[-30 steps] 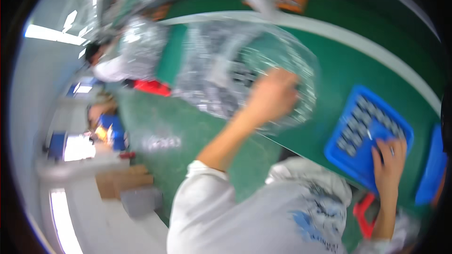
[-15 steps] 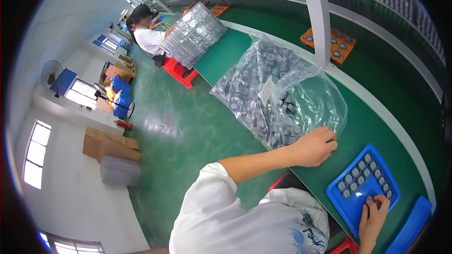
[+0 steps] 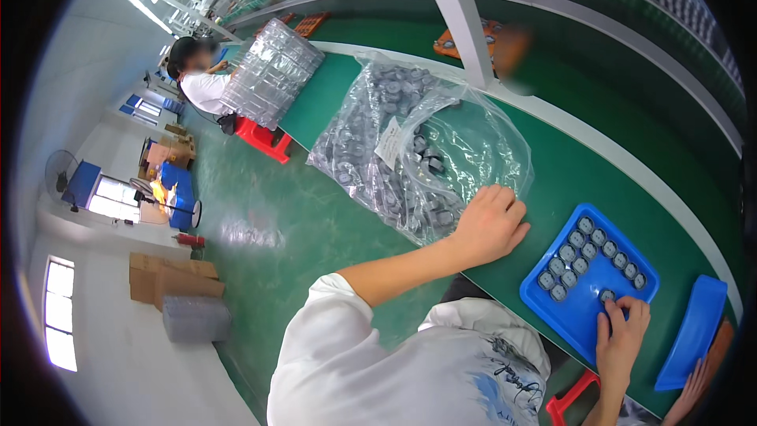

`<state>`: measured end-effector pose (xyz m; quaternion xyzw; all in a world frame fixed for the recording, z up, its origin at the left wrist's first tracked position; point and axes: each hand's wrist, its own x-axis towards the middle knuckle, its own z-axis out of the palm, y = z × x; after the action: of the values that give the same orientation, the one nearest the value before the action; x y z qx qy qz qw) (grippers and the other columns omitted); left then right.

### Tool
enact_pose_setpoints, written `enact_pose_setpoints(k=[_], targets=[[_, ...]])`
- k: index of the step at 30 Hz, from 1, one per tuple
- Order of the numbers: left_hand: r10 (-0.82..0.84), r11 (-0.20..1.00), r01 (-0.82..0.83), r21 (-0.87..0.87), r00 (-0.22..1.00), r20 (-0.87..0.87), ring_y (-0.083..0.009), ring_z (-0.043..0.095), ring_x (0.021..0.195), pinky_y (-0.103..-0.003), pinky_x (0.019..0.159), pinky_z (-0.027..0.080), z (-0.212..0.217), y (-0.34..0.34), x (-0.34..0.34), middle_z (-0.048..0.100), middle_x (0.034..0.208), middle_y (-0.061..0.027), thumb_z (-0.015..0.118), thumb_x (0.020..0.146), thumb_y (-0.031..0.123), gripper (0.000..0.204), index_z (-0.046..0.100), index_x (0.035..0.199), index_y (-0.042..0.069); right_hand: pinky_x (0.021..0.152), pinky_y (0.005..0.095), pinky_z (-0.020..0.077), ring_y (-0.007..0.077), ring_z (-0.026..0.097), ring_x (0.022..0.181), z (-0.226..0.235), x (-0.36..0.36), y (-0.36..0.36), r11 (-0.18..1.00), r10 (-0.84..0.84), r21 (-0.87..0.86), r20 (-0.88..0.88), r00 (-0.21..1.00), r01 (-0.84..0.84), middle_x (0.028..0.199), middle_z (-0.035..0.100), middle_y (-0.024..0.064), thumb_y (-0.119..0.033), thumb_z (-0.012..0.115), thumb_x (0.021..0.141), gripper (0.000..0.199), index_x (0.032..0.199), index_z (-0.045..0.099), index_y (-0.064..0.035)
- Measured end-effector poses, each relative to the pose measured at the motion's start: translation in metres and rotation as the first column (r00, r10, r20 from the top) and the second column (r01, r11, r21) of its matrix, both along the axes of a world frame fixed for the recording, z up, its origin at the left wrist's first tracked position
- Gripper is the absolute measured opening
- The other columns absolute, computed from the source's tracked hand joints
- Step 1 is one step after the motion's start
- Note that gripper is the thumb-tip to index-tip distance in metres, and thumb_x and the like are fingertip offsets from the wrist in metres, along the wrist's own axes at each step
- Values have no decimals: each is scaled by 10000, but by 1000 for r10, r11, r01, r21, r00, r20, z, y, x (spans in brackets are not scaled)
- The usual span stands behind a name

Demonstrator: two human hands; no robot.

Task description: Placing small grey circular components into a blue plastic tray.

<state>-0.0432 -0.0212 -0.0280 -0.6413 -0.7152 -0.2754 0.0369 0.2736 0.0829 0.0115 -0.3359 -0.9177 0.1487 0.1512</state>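
My left hand (image 3: 489,225) lies palm down on the green table (image 3: 568,166), fingers curled, touching the near edge of a large clear plastic bag (image 3: 441,142) full of round grey parts. Whatever is under the palm is hidden. My right hand (image 3: 623,331) rests on a blue tray (image 3: 572,308) at the table's front edge. Its fingertips pinch a round grey part (image 3: 607,296) in the tray's near row. Several more round parts (image 3: 591,256) fill two rows of tray pockets.
A second blue tray (image 3: 694,331) stands right of the first, with another person's hand (image 3: 694,383) below it. A white post (image 3: 457,16) rises behind the bag. Farther left, a seated co-worker (image 3: 201,83), a stack of clear trays (image 3: 272,71) and a red stool (image 3: 264,138).
My left hand has come out of the bag's mouth and down to the table's near edge. My right hand has stayed on the blue tray. The view has swung and sharpened.
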Motion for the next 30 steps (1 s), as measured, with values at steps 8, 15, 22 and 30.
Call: enact_pose_setpoints(k=[8, 15, 22, 30], targets=[[-77, 997, 76, 25, 996, 42, -339, 585, 936, -438, 821, 489, 2, -10, 5, 612, 1040, -128, 741, 768, 29, 202, 632, 939, 29, 890, 454, 440, 345, 529, 1014, -10, 1, 3, 999, -15, -50, -47, 999, 13, 1025, 570, 136, -23, 735, 796, 204, 989, 677, 8], [-95, 994, 88, 71, 991, 99, -323, 588, 875, -411, 739, 481, 16, -10, 6, 624, 950, -124, 726, 753, -8, 125, 705, 875, 10, 822, 435, 461, 336, 556, 929, -13, -8, 9, 999, 38, 35, -145, 989, -33, 963, 584, 125, 20, 739, 773, 175, 936, 688, -17], [-509, 858, 488, 161, 849, 142, -267, 561, 835, -387, 710, 448, 33, 41, 75, 588, 901, -80, 734, 650, -13, 214, 708, 859, 22, 792, 408, 451, 288, 549, 914, -17, -17, 11, 998, 53, 27, -127, 990, -50, 925, 576, 81, -16, 759, 740, 183, 914, 709, -39], [-527, 849, 520, 92, 847, 75, -254, 520, 855, -387, 743, 395, 6, 66, 93, 555, 862, -56, 730, 681, 10, 154, 726, 834, 30, 794, 391, 435, 264, 530, 916, -25, -12, 14, 999, 37, 15, -120, 992, -35, 893, 556, 62, -41, 720, 777, 119, 896, 712, -52]])
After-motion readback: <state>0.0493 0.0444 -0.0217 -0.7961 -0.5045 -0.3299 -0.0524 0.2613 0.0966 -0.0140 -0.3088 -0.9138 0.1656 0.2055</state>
